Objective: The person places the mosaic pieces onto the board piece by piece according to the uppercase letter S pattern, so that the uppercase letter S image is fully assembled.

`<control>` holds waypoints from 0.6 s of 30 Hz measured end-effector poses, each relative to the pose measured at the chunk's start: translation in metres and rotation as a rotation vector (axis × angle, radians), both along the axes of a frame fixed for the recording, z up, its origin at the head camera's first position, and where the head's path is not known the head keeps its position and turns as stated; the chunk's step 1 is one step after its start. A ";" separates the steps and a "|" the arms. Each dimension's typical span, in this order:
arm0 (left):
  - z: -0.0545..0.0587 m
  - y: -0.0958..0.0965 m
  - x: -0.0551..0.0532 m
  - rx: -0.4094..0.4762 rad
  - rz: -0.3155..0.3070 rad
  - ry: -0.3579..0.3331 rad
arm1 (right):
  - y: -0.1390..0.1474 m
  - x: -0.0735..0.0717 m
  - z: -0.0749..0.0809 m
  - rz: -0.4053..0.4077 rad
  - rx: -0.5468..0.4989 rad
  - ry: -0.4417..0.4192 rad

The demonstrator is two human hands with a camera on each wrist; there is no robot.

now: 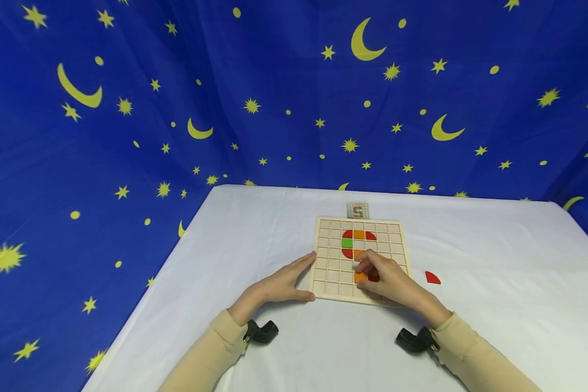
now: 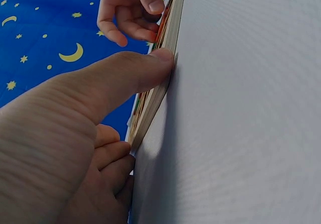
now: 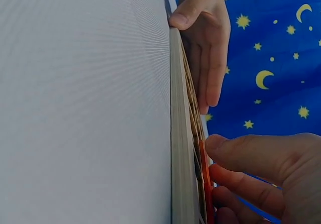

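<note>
A pale wooden grid board (image 1: pixel 333 287) lies on the white table. Red, orange and green tiles fill some cells, with a green tile (image 1: pixel 347 243) on the left of the figure. My left hand (image 1: pixel 284 283) rests along the board's left edge, its thumb and fingers spread and fairly straight. Above the lower middle cells is my right hand (image 1: pixel 389 277), fingers loosely bent. Its thumb is right at an orange tile (image 1: pixel 360 277) lying in the grid, and a red tile (image 1: pixel 373 277) beside that is partly covered by the hand.
A loose red quarter-round tile (image 1: pixel 432 277) lies on the table to the right of the board. Behind the board's far edge is a small pattern card (image 1: pixel 357 210) with an S-like figure. Blue cloth (image 1: pixel 274 81) with moons and stars hangs around the table (image 1: pixel 495 261).
</note>
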State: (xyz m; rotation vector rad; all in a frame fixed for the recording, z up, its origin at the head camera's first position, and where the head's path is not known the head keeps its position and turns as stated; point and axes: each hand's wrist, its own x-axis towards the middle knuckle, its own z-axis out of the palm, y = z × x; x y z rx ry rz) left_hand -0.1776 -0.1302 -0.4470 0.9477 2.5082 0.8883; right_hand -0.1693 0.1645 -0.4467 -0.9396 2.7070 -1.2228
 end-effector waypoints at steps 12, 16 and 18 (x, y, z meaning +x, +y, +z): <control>0.001 0.001 0.000 0.007 -0.010 0.006 | 0.033 -0.006 0.039 -0.096 -0.117 0.097; 0.001 0.001 0.000 0.013 -0.007 -0.009 | 0.060 -0.004 0.052 -0.215 -0.072 0.149; 0.001 0.001 0.000 0.015 -0.005 -0.017 | 0.074 0.000 0.052 -0.258 -0.058 0.154</control>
